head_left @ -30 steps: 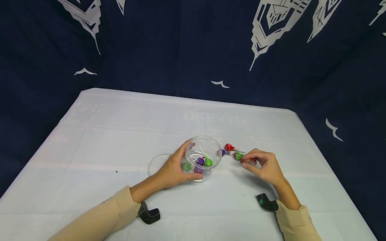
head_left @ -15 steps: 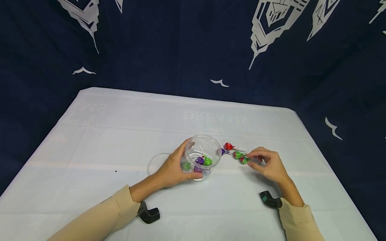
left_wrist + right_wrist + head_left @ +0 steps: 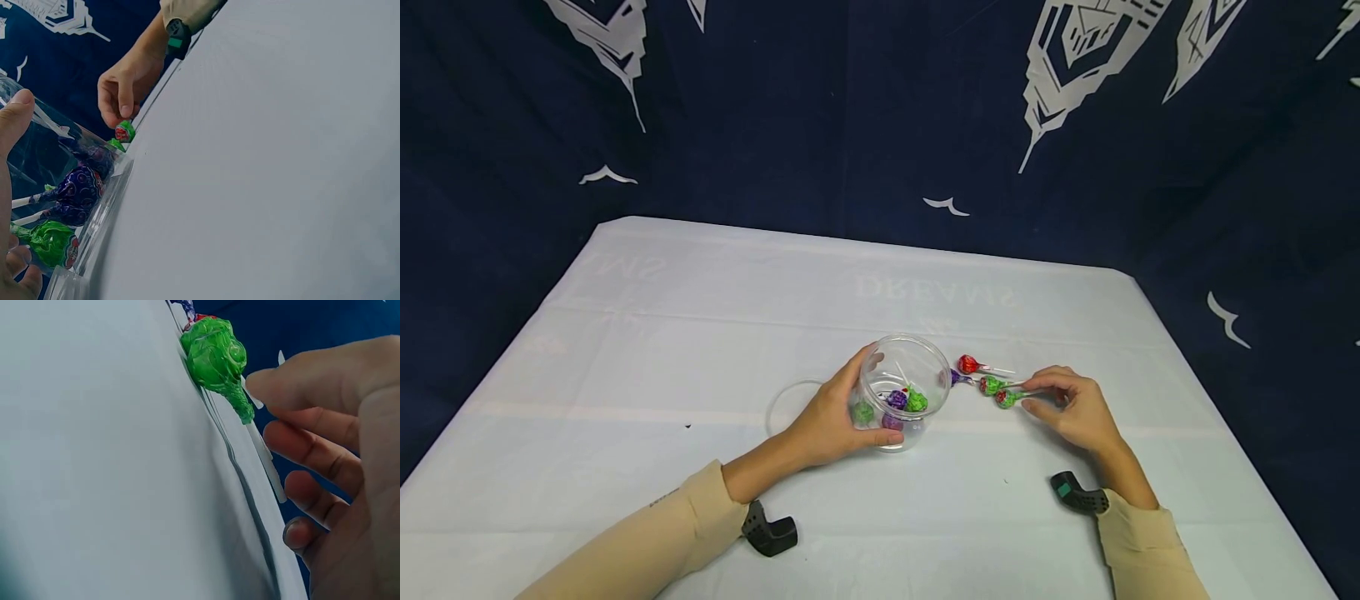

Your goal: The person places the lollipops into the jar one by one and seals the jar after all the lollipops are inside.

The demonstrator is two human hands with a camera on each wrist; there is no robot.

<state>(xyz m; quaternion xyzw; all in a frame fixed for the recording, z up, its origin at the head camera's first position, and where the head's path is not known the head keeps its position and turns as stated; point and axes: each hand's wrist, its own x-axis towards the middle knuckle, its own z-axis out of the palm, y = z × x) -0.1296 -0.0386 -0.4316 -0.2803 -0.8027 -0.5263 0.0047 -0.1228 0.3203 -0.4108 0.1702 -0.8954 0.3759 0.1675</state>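
The right hand (image 3: 1071, 408) has its fingers loosely parted, gripping nothing, beside the stick of the nearer green lollipop (image 3: 1006, 399). At that lollipop's 11 o'clock lie the farther green lollipop (image 3: 990, 385) and the red lollipop (image 3: 968, 364). At the right hand's 9 o'clock, the left hand (image 3: 835, 421) curls round a clear jar (image 3: 928, 371) of purple and green lollipops (image 3: 916, 402), which partly hides a loose purple lollipop (image 3: 956, 378). Wrapper print is illegible; the desk (image 3: 715, 279) shows inverted "DREAMS" towards 12 o'clock.
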